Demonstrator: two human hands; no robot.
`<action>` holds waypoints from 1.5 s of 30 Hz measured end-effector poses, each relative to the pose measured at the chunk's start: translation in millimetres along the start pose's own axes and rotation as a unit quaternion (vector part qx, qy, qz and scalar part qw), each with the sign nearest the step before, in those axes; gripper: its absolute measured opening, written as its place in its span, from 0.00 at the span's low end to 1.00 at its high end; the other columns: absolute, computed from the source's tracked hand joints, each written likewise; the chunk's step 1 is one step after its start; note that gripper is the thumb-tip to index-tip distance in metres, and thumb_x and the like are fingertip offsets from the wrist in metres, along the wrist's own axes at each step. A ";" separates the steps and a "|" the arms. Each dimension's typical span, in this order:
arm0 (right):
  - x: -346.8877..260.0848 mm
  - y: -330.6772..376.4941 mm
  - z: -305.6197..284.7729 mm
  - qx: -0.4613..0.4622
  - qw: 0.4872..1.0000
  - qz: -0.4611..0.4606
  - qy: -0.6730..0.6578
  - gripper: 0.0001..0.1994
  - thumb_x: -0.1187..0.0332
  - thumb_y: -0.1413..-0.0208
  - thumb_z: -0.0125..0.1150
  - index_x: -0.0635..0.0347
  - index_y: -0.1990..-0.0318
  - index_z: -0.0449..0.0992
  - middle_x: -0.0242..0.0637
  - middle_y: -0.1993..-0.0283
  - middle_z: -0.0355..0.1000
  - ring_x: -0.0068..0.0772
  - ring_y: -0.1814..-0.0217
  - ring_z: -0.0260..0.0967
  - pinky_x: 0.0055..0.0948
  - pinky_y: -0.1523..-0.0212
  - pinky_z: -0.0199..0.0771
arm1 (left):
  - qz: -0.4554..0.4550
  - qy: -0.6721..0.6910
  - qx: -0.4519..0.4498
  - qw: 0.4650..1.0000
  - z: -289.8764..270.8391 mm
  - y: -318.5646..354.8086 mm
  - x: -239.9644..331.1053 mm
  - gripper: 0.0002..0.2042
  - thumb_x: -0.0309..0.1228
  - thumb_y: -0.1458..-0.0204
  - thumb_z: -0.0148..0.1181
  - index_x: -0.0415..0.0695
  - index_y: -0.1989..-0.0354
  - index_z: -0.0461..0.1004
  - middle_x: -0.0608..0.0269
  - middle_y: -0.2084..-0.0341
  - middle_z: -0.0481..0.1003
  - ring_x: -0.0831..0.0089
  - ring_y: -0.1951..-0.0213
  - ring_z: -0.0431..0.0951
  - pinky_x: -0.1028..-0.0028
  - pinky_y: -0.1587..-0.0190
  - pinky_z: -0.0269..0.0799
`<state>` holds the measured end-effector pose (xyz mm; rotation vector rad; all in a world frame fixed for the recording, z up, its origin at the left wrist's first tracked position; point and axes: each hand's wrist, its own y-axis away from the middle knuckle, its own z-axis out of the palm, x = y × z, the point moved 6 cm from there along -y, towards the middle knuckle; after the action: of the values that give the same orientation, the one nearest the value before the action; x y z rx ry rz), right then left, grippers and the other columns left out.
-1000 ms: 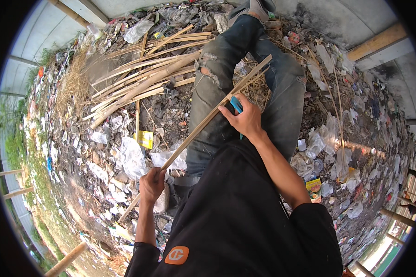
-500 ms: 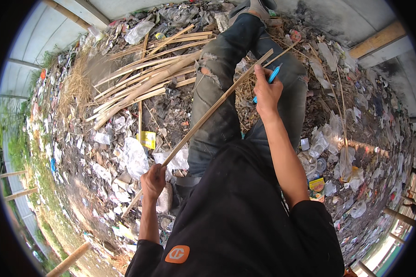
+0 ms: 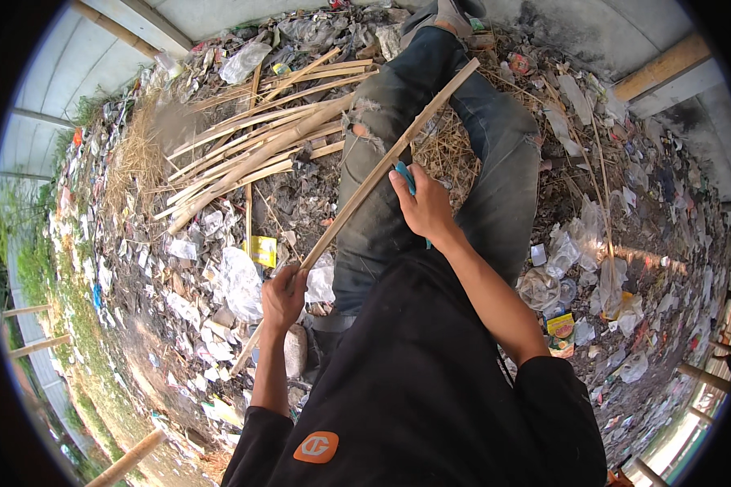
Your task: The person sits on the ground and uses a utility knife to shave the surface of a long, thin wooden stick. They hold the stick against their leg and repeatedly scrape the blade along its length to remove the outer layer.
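A long split bamboo strip (image 3: 359, 197) slants across my lap, from beside my left forearm up to my far knee. My left hand (image 3: 283, 297) is closed round its lower part. In my closed right hand (image 3: 425, 204) is a blue-handled knife (image 3: 405, 176), held against or very near the strip's right edge about midway along; the blade is mostly hidden. My legs (image 3: 365, 231) in torn dark trousers stretch out below the strip.
A pile of split bamboo strips (image 3: 219, 166) lies left of my legs, with a thicker bamboo piece (image 3: 260, 162) on top. Litter and plastic scraps (image 3: 240, 280) cover the ground all round. Grey wall panels (image 3: 617, 36) with a bamboo pole (image 3: 666, 66) rise at the far side.
My right hand with the knife has come down and left along the bamboo strip, toward me. My left hand has shifted slightly up and right, and the strip's far end has risen a little.
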<state>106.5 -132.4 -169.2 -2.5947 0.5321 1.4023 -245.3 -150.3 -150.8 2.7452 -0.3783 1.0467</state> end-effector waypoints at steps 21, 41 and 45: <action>19.2 -10.7 1.6 0.003 0.985 0.001 0.171 0.33 0.41 0.26 0.43 0.63 0.69 0.77 0.57 0.75 0.76 0.65 0.68 0.77 0.55 0.67 0.77 | 0.076 -0.062 0.006 0.995 -6.9 5.4 8.5 0.07 0.31 0.39 0.69 0.41 0.61 0.81 0.49 0.80 0.78 0.58 0.80 0.81 0.64 0.77 0.72; 35.8 -25.4 -2.8 0.017 0.907 0.092 -0.411 0.13 0.58 0.33 0.67 0.59 0.59 0.79 0.18 0.77 0.62 0.11 0.76 0.55 0.24 0.74 0.58 | 0.138 -0.100 0.075 0.982 21.5 -9.4 47.6 0.18 0.32 0.45 0.73 0.51 0.46 0.82 0.61 0.74 0.78 0.59 0.75 0.80 0.64 0.70 0.75; 38.2 -38.4 -20.5 0.054 0.934 0.085 -0.344 0.14 0.59 0.33 0.67 0.63 0.59 0.78 0.21 0.78 0.64 0.14 0.75 0.59 0.27 0.73 0.61 | 0.055 -0.063 -0.050 0.995 9.9 -3.2 7.0 0.18 0.33 0.39 0.67 0.44 0.42 0.79 0.52 0.69 0.82 0.51 0.70 0.83 0.60 0.66 0.77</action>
<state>155.9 -111.8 -191.2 -1.8157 0.6915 2.1129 -233.1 -151.0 -153.6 2.7354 -0.5896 0.8555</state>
